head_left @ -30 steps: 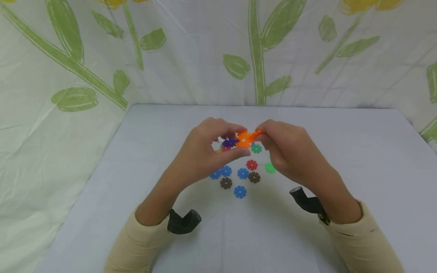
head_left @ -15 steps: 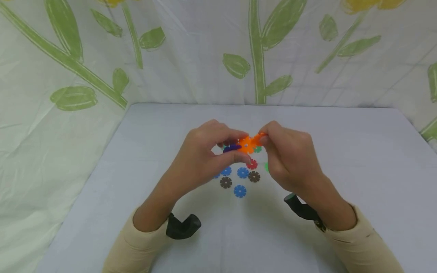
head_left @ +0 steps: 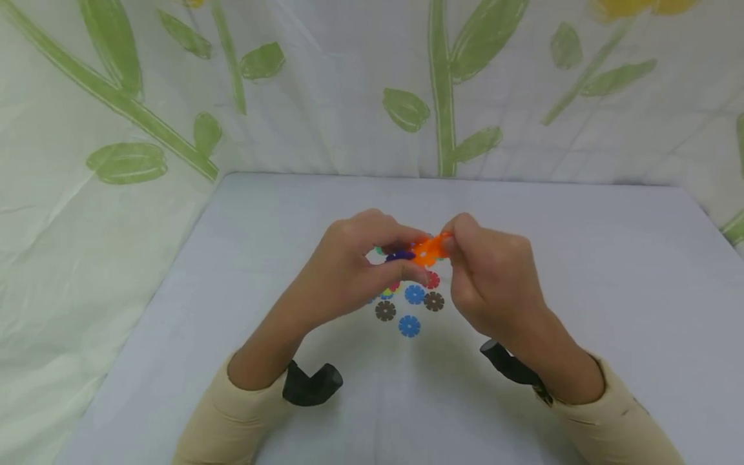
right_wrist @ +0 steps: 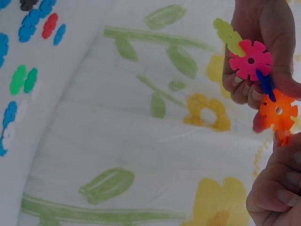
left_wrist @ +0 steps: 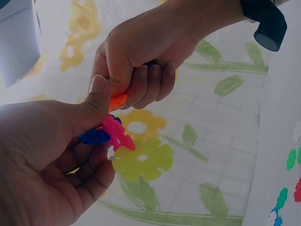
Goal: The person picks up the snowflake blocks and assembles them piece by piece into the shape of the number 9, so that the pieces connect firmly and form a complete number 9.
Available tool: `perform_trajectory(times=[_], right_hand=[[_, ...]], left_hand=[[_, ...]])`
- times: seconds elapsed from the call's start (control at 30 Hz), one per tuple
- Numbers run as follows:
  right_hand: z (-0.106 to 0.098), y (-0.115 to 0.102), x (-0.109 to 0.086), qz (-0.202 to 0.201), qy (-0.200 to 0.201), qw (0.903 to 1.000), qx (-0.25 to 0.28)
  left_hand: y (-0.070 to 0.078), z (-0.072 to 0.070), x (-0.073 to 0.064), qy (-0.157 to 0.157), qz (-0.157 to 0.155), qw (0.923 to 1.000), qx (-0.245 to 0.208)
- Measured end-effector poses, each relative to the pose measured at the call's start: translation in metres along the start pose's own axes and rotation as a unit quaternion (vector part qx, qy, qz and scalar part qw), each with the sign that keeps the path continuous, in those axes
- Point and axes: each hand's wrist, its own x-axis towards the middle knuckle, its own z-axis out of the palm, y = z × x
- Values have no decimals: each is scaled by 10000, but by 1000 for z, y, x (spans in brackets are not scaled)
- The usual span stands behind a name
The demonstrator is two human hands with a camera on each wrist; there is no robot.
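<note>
Head: left hand (head_left: 363, 268) and right hand (head_left: 496, 278) pinch the disc chain (head_left: 433, 248) between them by its orange part; loose discs (head_left: 409, 326) lie on the desk (head_left: 616, 271) below | Left wrist: yellow-green disc (left_wrist: 150, 165) just beyond left hand's curled fingers | Right wrist: pink disc (right_wrist: 242, 66) before those fingers, dark-blue disc (right_wrist: 265, 84) near left thumb

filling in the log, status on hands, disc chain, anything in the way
Left hand pinches disc chain, right hand its orange end. Chain shows yellow, pink, blue, orange. Loose discs on table, nothing seen blocking.
</note>
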Motion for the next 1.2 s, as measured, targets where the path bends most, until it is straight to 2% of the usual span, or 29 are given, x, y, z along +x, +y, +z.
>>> perform_trajectory(times=[0.23,0.5,0.63,0.73,0.87,1.03,1.2], right_hand=[[-2,2,2,-94,-135,9998,61],[-7,8,5,-319,-78,9992,233],[-4,9,4,-416,-128,9986,295],[-3,10,4,-501,-184,9972,529],[-4,11,4,-506,-341,9946,835],[-6,11,5,-253,-530,9925,1072],[-6,10,6,-85,-735,9890,1280]], left_hand=[[1,-1,-1,-10,-141,9999,-10],[2,3,1,77,-354,9993,-109],[0,6,3,326,-161,9991,-220],[-2,6,4,575,40,9981,-237],[-3,3,3,714,164,9973,21],[-2,-2,1,536,56,9974,471],[-2,-4,1,450,-75,9963,731]])
